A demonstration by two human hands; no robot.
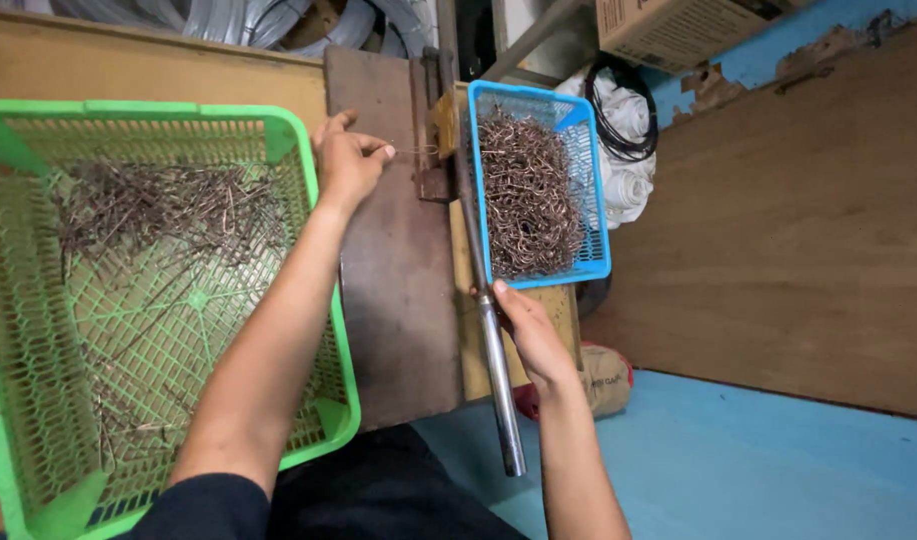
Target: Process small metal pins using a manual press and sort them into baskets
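Two bare hands work at a brown metal plate (393, 290) on the tabletop. Nearest, the right hand (528, 335) is wrapped around a long steel lever (493, 350) that runs away toward the far edge. Farther off, the left hand (348, 160) pinches a thin, bent, rusty-brown wire piece (418, 150) between fingertips. Left, a green basket (308, 150) holds straight wire pieces; right, a blue basket (588, 160) holds a tangled heap of curled ones.
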